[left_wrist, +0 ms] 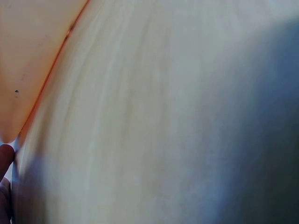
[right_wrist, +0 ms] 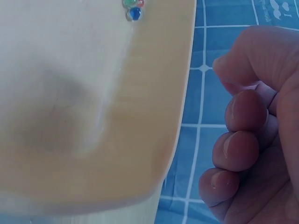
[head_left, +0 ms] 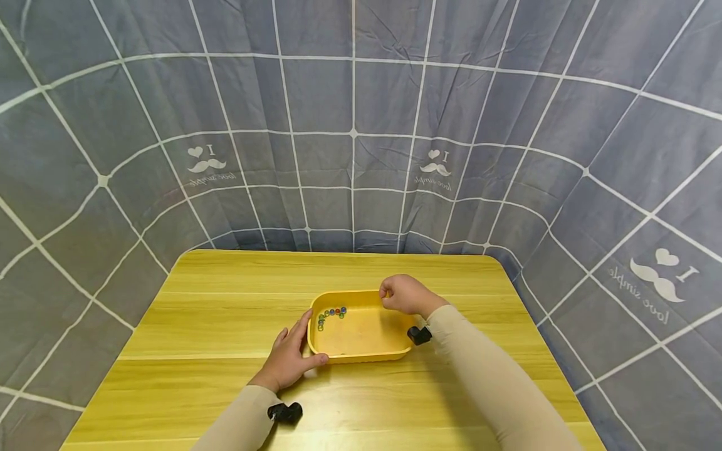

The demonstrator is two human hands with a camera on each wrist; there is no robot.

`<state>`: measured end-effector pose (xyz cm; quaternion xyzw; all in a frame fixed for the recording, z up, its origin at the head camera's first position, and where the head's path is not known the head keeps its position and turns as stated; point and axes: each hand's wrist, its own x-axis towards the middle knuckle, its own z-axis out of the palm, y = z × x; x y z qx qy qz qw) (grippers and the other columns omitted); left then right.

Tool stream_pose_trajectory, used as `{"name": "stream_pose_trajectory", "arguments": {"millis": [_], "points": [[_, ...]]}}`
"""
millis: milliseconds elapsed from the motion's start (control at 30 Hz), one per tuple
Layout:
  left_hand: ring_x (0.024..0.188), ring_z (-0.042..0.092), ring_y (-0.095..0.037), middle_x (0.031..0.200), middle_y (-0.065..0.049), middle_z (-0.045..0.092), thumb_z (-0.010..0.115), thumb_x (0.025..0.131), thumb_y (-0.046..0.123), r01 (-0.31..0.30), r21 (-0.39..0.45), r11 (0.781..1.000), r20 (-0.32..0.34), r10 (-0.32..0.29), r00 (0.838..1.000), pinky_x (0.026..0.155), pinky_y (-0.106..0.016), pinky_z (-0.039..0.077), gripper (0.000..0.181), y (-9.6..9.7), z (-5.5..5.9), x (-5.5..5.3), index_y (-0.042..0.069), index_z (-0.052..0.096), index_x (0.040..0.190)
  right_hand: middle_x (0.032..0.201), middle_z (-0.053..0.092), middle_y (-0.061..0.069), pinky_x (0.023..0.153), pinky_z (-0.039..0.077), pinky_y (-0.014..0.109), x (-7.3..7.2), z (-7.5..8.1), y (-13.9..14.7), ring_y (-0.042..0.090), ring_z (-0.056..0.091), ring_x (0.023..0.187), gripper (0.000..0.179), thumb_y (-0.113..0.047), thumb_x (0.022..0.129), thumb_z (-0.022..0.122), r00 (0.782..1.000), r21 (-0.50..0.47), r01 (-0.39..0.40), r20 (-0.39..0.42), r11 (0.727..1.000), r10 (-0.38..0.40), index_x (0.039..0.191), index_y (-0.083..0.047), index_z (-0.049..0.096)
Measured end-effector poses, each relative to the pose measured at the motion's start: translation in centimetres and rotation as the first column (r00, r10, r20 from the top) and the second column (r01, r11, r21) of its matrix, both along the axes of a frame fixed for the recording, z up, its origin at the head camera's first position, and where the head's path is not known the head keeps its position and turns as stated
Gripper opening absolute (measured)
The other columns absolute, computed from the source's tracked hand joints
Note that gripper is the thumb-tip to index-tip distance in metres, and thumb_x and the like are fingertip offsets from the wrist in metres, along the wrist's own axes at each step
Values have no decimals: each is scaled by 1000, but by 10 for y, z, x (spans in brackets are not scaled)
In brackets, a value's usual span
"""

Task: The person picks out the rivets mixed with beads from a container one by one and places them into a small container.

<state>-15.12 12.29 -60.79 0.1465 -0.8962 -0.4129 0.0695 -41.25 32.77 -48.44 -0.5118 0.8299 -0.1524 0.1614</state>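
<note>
A shallow yellow plastic tray (head_left: 361,338) lies on the table, with several glass marbles (head_left: 332,312) along its back-left corner. At the tray's left end rests my left hand (head_left: 287,357), its fingers extended along the side and the thumb touching the front rim. In the left wrist view only fingertips (left_wrist: 5,158) show, right at the tray's corner. My right hand (head_left: 407,294) is over the back-right rim. Its fingers (right_wrist: 236,151) are curled in the right wrist view, with no object visible among them. A blue marble (right_wrist: 134,13) shows inside the tray there.
The tray sits on a yellow wood-grain table (head_left: 225,313). A grey-blue curtain (head_left: 321,156) with a white grid surrounds the table's back and sides. Black wrist mounts (head_left: 286,413) are strapped over beige sleeves (head_left: 491,382).
</note>
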Motion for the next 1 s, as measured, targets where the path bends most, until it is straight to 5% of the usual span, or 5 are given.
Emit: {"name": "stream_pose_trajectory", "arguments": {"millis": [1000], "points": [[161, 27, -36, 175, -13, 25, 79, 87, 61, 0, 19, 1000, 22, 0, 1000, 132, -61, 3, 116, 4, 4, 2, 23, 10, 172, 78, 57, -1, 69, 43, 28, -15, 0, 28, 13, 47, 68, 5, -5, 92, 67, 996, 4, 58, 63, 998, -58, 93, -8, 71]]}}
